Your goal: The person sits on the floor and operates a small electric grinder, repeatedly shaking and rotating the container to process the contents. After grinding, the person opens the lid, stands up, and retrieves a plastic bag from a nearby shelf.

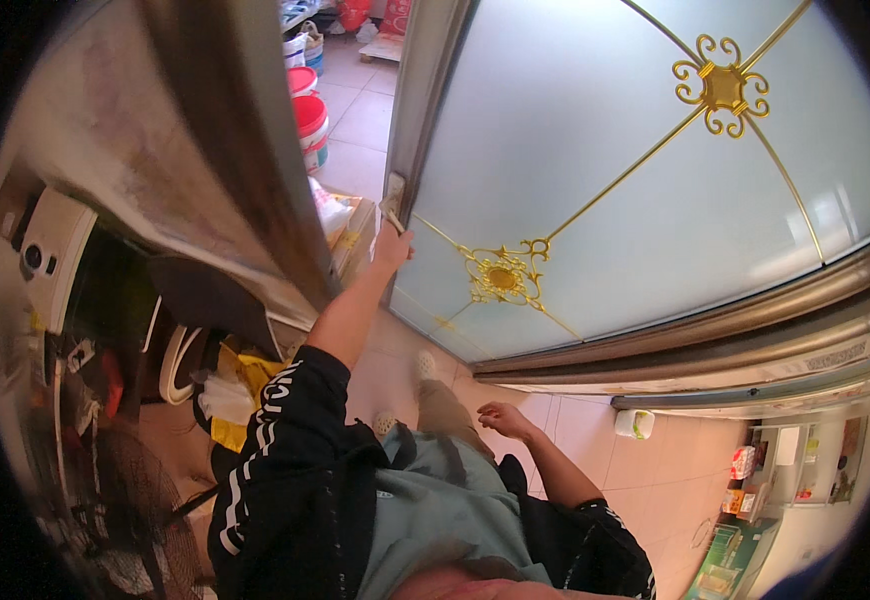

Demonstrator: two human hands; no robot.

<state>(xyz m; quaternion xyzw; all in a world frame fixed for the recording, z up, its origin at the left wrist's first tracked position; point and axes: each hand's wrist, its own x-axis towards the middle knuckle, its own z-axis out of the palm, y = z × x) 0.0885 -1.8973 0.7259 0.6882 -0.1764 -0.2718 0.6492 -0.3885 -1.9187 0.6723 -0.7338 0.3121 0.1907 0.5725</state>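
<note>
My left arm reaches forward to the door handle (394, 190), a pale lever on the brown metal edge of a sliding or swinging door; which kind I cannot tell. My left hand (393, 247) is closed round the lever, its fingers partly hidden. The door panel (595, 130) is frosted pale glass with gold lines and scroll ornaments, filling the upper right. Beside the handle a gap opens into another room. Low and near my body, my right hand (504, 419) hangs with loosely bent fingers apart, holding nothing.
Through the gap stand red-lidded buckets (310, 120) on a tiled floor. At the left are a standing fan (130, 510), a yellow bag (235, 400) and a white device (55, 255). A small white bin (634, 424) and a shelf (805, 460) stand at the right.
</note>
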